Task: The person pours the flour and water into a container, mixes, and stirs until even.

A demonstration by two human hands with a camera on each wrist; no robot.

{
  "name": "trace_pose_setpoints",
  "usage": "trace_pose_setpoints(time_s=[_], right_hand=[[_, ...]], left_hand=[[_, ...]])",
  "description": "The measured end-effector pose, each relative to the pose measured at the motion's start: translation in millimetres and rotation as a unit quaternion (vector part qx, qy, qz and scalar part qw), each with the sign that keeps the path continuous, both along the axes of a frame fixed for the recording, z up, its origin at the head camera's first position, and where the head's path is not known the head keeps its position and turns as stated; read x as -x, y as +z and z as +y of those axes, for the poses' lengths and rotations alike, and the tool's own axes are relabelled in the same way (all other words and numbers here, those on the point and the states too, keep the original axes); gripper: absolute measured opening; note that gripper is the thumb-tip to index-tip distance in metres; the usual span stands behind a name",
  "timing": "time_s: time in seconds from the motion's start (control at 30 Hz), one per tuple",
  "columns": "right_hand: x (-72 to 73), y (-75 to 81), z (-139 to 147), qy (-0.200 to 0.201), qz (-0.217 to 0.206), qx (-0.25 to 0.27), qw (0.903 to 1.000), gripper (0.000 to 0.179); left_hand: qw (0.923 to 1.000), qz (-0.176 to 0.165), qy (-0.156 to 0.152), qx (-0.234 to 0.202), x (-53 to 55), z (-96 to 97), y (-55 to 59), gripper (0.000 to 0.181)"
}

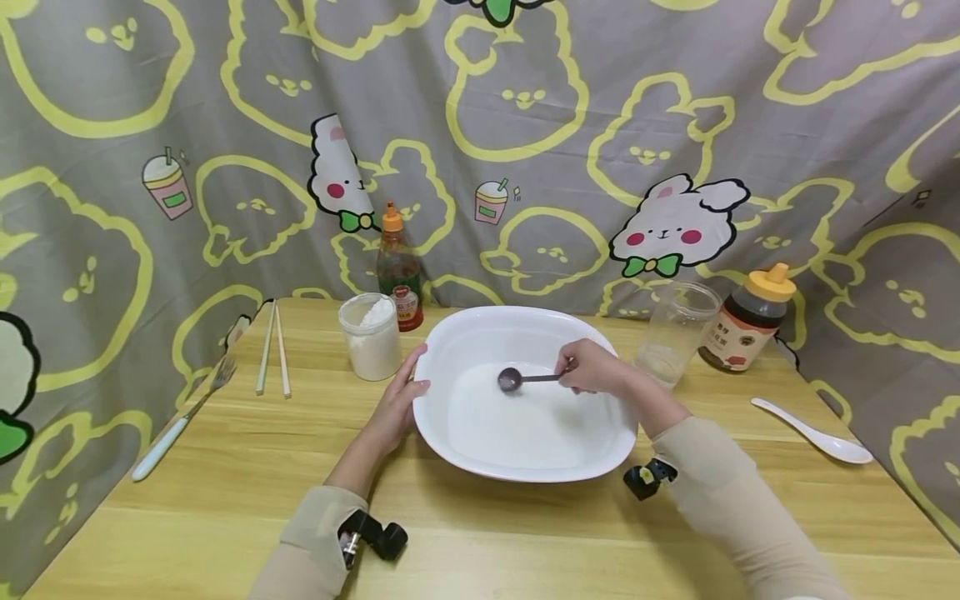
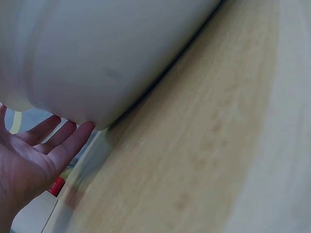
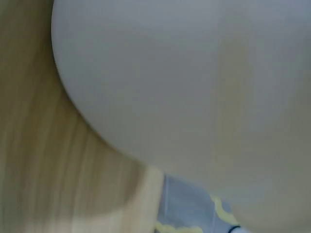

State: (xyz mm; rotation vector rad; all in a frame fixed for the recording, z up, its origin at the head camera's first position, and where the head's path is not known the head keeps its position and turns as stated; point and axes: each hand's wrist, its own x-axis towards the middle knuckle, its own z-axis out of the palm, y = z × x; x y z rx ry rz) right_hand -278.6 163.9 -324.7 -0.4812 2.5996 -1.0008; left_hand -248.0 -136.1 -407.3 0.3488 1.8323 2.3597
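Note:
A white oval basin [image 1: 525, 467] stands on the wooden table with a whitish layer at its bottom; whether that is liquid or powder I cannot tell. My left hand [image 1: 393, 408] holds the basin's left edge, thumb at the rim, and in the left wrist view its fingers [image 2: 73, 141] touch the outer wall. Over the basin, my right hand [image 1: 592, 367] pinches the handle of a small dark measuring spoon [image 1: 510, 380], its round bowl pointing left. The right wrist view shows mostly the basin's outer wall [image 3: 160, 87]; the right hand is hidden there.
Left of the basin are a jar of white powder [image 1: 372, 350], a red sauce bottle [image 1: 400, 275], chopsticks [image 1: 282, 350] and a fork [image 1: 180, 425]. To its right stand a clear plastic cup [image 1: 678, 325] and a brown bottle with yellow cap [image 1: 742, 325]; a white spoon [image 1: 817, 433] lies nearer.

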Motion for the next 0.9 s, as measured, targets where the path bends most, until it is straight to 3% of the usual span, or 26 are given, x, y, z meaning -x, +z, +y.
trace_pose_setpoints(time_s=[0.17,0.37,0.63,0.8,0.9], right_hand=[[-7.6,0.9,-6,0.045,-0.044,0.013,0.9979,0.006],[-20.6,14.5,15,0.093,-0.034,-0.04,0.9943,0.008],[-13.3,27.3,39,0.042,0.036,-0.113,0.9921,0.01],[1.6,18.0,26,-0.006,0.033,-0.086,0.9958,0.009],[8.4,7.4,11,-0.008,0.038,-0.058,0.9975,0.008]], left_hand=[[1.0,-0.004,-0.004,-0.002,0.0,1.1,0.3,0.054],[1.0,-0.003,0.003,0.008,0.7,0.5,1.4,0.054],[0.9999,-0.006,0.005,0.009,0.2,-0.2,1.1,0.054],[0.9999,-0.004,0.003,0.01,0.0,-0.7,0.8,0.054],[0.9999,-0.006,0.001,0.009,-0.3,-0.9,0.9,0.054]])
